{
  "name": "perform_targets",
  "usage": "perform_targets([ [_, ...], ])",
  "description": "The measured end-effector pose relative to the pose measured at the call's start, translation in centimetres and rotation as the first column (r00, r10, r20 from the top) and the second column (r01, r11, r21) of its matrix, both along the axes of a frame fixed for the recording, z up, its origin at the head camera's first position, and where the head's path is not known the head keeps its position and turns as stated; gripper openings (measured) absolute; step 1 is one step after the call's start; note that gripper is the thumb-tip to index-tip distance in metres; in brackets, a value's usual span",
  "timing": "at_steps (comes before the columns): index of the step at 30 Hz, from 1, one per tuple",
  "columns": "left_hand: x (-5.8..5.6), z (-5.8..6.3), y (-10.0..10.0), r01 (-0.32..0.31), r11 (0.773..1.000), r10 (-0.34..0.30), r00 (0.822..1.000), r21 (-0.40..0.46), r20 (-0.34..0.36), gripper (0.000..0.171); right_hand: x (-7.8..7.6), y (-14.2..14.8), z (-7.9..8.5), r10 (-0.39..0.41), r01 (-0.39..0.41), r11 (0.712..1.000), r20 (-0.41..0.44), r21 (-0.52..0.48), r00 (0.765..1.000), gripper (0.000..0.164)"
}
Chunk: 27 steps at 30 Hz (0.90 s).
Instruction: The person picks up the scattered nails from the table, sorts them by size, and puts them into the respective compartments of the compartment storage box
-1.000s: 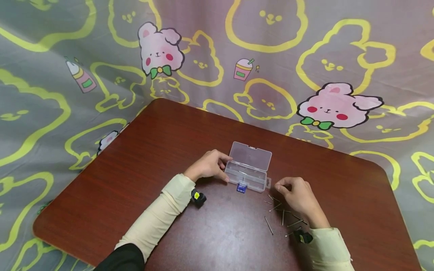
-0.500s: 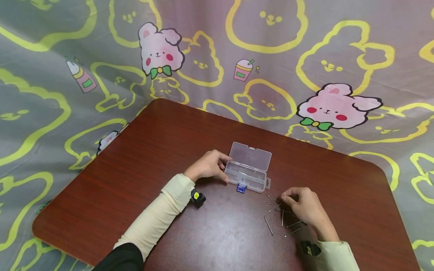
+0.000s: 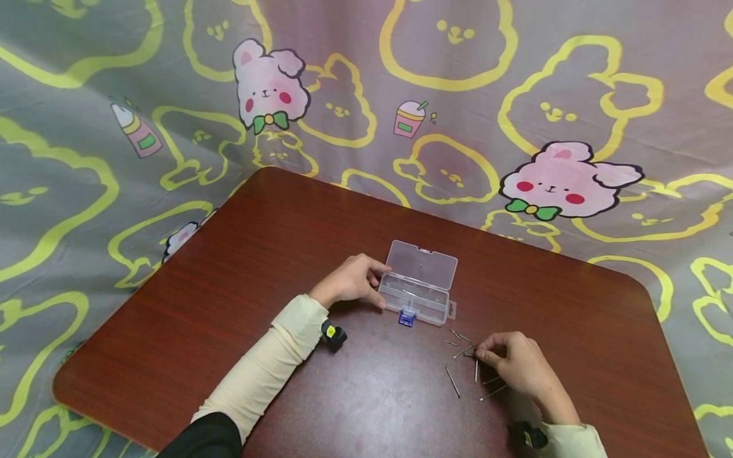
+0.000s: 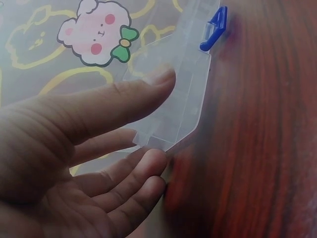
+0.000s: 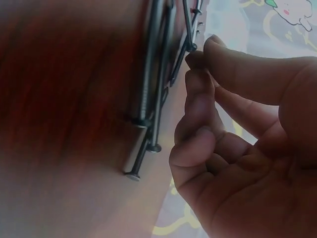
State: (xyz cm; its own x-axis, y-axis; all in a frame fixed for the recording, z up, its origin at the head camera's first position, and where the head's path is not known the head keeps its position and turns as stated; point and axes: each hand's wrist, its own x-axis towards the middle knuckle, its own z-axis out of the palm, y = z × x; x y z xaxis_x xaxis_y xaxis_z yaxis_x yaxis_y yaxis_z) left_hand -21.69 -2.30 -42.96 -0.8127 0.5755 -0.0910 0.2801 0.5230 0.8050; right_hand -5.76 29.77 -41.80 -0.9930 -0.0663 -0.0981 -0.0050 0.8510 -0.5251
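A clear plastic box stands with its lid tipped back and its blue latch hanging at the front. Its left end is held by my left hand, thumb at the front and index finger at the back. Several nails lie scattered on the table to the right of the box. My right hand is over this pile, thumb and index fingertips close together. In the right wrist view, the fingertips are beside a nail's head; whether they pinch it is unclear.
The brown table has rounded corners and meets a patterned curtain behind. A hang tab sticks out from the box's right end. More nails lie close below my right hand in its wrist view.
My right hand has moved from beside the box's right end toward the near side, down to the nails. My left hand and the box have stayed in place.
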Motion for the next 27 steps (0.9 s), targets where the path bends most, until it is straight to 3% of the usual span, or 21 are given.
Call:
perform_targets([
  [14,0.15,0.12,-0.06,0.000,1.000,0.001,1.000,0.002,-0.003,0.074,-0.08,-0.05,-0.45,0.025,-0.025,1.000,0.000,0.009,1.000,0.016],
  [22,0.20,0.04,-0.06,-0.003,1.000,0.003,1.000,0.008,0.003,0.074,-0.08,0.06,-0.49,0.108,-0.103,0.993,-0.085,0.061,0.990,0.022],
  [27,0.26,0.08,-0.05,-0.008,1.000,0.008,1.000,0.008,0.010,0.074,-0.20,0.30,0.13,0.102,-0.096,0.994,-0.107,0.056,0.989,0.021],
])
